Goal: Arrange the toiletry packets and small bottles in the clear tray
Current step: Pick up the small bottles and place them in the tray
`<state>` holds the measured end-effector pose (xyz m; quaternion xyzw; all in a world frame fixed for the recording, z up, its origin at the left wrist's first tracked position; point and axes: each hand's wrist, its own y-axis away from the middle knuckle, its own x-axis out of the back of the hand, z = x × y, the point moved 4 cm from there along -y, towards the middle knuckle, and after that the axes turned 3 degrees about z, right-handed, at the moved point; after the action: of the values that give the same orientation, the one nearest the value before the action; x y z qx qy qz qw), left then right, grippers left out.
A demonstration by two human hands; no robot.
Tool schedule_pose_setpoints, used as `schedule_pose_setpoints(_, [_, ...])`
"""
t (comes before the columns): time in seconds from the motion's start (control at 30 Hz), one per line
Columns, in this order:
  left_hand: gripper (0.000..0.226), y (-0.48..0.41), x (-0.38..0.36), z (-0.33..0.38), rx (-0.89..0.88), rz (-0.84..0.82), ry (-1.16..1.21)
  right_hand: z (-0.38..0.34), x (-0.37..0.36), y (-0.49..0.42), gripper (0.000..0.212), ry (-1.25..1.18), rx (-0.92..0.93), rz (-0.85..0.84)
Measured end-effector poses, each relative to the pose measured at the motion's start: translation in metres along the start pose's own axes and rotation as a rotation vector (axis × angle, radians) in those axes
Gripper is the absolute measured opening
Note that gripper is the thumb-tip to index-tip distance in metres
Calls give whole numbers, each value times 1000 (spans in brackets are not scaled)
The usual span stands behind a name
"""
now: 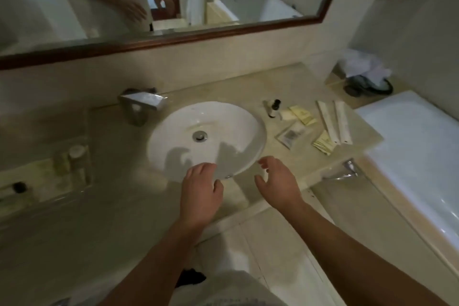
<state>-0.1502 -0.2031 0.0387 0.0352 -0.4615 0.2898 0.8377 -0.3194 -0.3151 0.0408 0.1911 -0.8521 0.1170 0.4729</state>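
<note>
Left hand (pixel 201 194), right hand (pixel 278 185): empty, fingers loose; 2 long packets (pixel 327 122), perhaps toothbrushes, point away.

two long white packets (pixel 328 122), about three yellow packets (pixel 324 143), one clear packet (pixel 291 134) and one dark-capped bottle (pixel 274 108).

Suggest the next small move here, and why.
Probably reach the right hand to the clear packet, the nearest loose item right of the sink. Both hands, the left hand included, hover empty over the sink's front rim. Yellow packets and a small bottle also lie loose there, while the tray sits far left.
</note>
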Motion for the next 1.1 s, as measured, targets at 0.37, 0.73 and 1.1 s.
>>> schedule_pose_setpoints(0.37, [37, -64, -86, 84, 2, -131, 120, 93, 52, -61, 37, -26, -101, 43])
schedule_pose_setpoints(0.73, [43, -214, -171, 120, 140, -200, 301, 147, 75, -206, 36, 35, -130, -29])
schedule_pose_setpoints(1.1, [19, -281, -238, 136, 239, -225, 125, 173, 49, -311, 43, -8, 61, -234])
